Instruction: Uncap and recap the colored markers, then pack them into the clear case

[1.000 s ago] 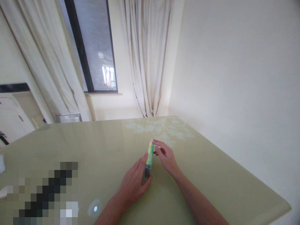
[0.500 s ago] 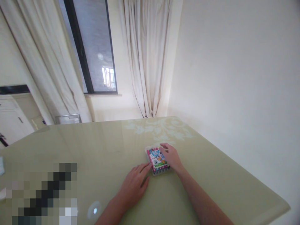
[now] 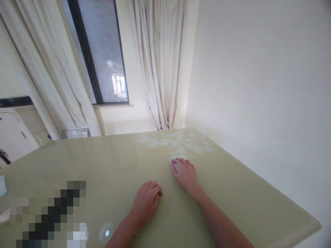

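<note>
Case point(image 3: 176, 165) under R hand point(image 3: 185, 173); pens point(image 3: 172, 161) inside, long axis fwd, sl. L.

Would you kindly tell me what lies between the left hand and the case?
Just the green table lies between the left hand and the case, as the head view shows.

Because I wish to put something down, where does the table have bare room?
The table is free between the right forearm and its right edge, and from the left hand to the far edge. Crowded: the colourful case, partly under the right hand. The pixelated patch, near left, cannot be judged.
</note>
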{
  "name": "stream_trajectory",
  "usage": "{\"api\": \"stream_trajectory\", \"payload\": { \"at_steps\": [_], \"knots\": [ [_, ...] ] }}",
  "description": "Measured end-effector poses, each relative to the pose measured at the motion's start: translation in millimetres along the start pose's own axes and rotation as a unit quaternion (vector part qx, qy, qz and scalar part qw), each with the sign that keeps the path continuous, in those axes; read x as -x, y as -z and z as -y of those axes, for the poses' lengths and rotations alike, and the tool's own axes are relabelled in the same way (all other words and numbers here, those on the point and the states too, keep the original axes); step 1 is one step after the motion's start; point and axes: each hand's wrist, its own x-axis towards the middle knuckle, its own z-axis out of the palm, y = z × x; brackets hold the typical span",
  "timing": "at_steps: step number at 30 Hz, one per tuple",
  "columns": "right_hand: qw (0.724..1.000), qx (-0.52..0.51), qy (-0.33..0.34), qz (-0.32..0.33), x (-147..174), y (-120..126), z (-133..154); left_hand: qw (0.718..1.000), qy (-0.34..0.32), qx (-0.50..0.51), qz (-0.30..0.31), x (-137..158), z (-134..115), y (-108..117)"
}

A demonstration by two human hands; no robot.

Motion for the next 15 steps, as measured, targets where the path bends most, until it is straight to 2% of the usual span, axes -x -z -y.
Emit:
{"api": "stream_trajectory", "payload": {
  "at_steps": [2,4,7,9,12,15],
  "knots": [
    [0.999,0.013,-0.051,0.013,-9,3,-27,1.000,-0.003,0.006,0.002,1,2,-2],
    [0.995,0.006,-0.098,-0.005,-15,7,-54,1.000,-0.005,0.010,0.006,2,2,-4],
    [0.991,0.008,-0.131,-0.028,-19,8,-86,1.000,-0.011,0.013,0.011,2,1,-4],
    [0.989,-0.025,-0.132,-0.059,-22,7,-94,1.000,-0.016,0.013,0.013,1,-1,-3],
    [0.984,-0.112,-0.091,-0.100,-23,6,-78,1.000,-0.014,0.023,0.008,0,-4,-2],
    [0.981,-0.181,-0.029,-0.066,-13,8,-28,0.999,-0.022,0.045,-0.005,-1,-7,-6]
  ]
}}
